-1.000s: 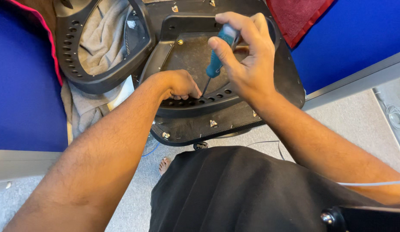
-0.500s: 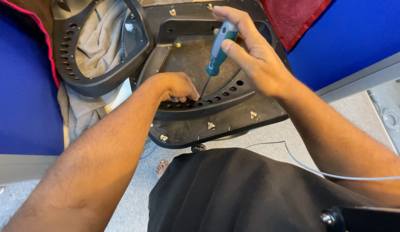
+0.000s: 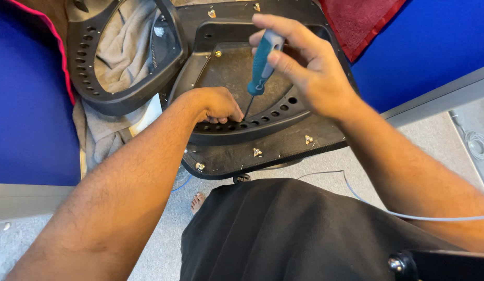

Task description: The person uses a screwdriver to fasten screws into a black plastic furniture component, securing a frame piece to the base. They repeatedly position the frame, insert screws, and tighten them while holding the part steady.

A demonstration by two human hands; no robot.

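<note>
While a blue mattress (image 3: 28,104) lies under everything, the black chair seat base (image 3: 283,143) rests upside down on it beside a perforated black ring (image 3: 91,78). On the base's holed rim, the left hand (image 3: 213,104) presses curled, holding nothing visible. Above, the right hand (image 3: 304,67) pinches a teal-handled screwdriver (image 3: 262,62), tip at a rim hole.

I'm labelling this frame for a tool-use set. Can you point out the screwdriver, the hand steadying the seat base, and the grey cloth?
screwdriver (image 3: 262,67): head view, on its teal handle.
left hand (image 3: 216,104): head view, on the back of the hand.
grey cloth (image 3: 122,52): head view, on the fold inside the ring-shaped black frame (image 3: 91,83).
</note>
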